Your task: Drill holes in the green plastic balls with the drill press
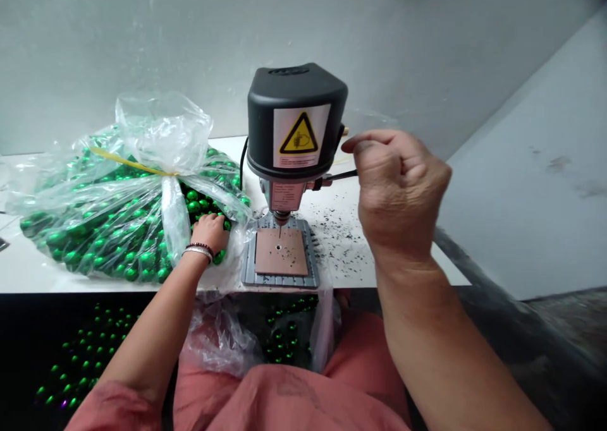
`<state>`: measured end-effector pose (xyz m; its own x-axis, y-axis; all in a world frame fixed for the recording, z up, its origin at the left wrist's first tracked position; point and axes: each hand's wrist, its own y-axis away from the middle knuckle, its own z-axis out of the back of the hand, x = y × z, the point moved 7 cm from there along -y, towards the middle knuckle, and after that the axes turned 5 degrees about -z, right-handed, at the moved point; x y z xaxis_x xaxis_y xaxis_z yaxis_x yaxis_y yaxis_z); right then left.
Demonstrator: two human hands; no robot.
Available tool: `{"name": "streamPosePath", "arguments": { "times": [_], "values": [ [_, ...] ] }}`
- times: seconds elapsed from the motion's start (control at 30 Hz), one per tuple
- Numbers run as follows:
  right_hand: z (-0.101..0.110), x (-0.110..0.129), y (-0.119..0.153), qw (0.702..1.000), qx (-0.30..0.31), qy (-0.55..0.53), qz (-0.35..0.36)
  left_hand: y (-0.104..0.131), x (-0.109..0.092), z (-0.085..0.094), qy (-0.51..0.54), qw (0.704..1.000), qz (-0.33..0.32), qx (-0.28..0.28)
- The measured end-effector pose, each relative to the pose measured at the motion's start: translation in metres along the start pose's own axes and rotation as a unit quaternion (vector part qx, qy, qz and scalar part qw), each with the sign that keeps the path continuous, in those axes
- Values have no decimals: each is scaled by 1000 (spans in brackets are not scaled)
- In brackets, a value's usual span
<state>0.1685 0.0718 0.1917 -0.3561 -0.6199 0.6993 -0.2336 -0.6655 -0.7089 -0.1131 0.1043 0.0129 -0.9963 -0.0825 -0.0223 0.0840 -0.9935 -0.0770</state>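
My left hand (208,232), with bracelets at the wrist, reaches into the torn side of a clear plastic bag (175,219). Its fingers curl down among shiny green balls (193,196), and the fingertips are hidden. Raised on the right, my right hand (398,188) is closed round the end of the feed lever (344,176) of a small black bench drill press (263,112). Below its chuck, the thin drill bit (280,231) points at a brown square plate (289,254). That plate has a small round hole (278,247) and lies on the grey slotted base (249,270).
Dark shavings (339,235) are scattered on the white table (52,276) right of the drill press. A yellow tie (128,160) cinches the bag. More green balls (284,339) lie in plastic below the table edge, others (90,355) at lower left.
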Motion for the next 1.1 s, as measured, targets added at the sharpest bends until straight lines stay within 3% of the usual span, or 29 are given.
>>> {"name": "streamPosePath", "arguments": {
  "times": [0.17,0.27,0.33,0.47,0.5,0.57,0.67,0.73,0.83,0.93,1.1],
  "values": [
    [0,0,2,1000,5,1,10,-6,-1,-11,-64,997,-35,37],
    [0,-2,3,1000,1,6,11,-3,2,-12,-30,998,-34,46],
    [0,-2,3,1000,-4,6,14,1,7,-5,17,1000,-10,21],
    [0,-1,4,1000,-6,13,23,16,9,28,126,988,28,-88],
    [0,-1,4,1000,-8,11,25,21,6,34,170,981,32,-93],
    [1,0,4,1000,-14,3,27,31,-5,39,294,954,39,-51],
    [1,1,5,1000,-17,1,24,43,-35,37,458,888,22,33],
    [1,1,5,1000,-15,-1,24,49,-54,33,518,853,7,70],
    [2,1,6,1000,-12,-7,22,52,-72,21,550,829,-7,105],
    [2,-1,7,1000,-5,7,16,47,-79,7,535,837,-17,110],
    [1,-3,6,1000,12,10,16,35,-78,-6,477,877,-9,58]
  ]
}}
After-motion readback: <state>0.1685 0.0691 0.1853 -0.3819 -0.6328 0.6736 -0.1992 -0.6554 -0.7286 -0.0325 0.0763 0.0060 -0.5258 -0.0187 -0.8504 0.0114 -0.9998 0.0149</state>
